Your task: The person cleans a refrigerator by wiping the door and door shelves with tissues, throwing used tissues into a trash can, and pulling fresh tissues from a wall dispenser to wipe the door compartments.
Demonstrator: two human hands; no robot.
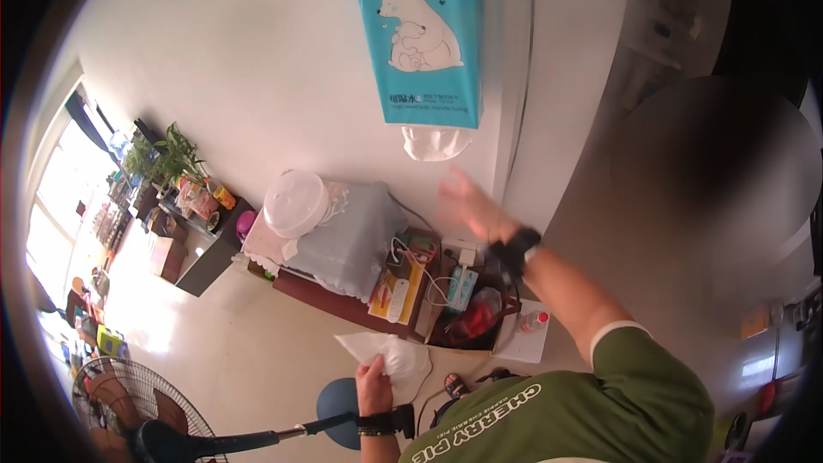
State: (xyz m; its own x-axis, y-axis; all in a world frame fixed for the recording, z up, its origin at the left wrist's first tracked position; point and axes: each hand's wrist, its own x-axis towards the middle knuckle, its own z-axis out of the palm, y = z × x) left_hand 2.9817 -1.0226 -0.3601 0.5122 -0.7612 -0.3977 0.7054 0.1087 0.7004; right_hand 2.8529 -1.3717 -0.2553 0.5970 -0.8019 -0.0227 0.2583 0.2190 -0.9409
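Observation:
A blue tissue pack point(426, 43) with a printed white bear and cub hangs on the wall, and a white tissue point(435, 143) sticks out of its lower end. Just below that tissue is my right hand point(471, 204), blurred, its fingers apart and holding nothing; a dark band circles the wrist. Lower down, my left hand point(375, 384) is closed on crumpled white tissues point(390, 353), which spread out above the fingers. Dark bands are on that wrist too.
A cloth-covered box point(343, 236) carrying a white round lid point(295, 203) stands against the wall. Beside it, an open drawer point(467, 345) holds bottles and cables. A standing fan point(146, 411) is at lower left; plants point(176, 154) top a dark cabinet point(210, 261).

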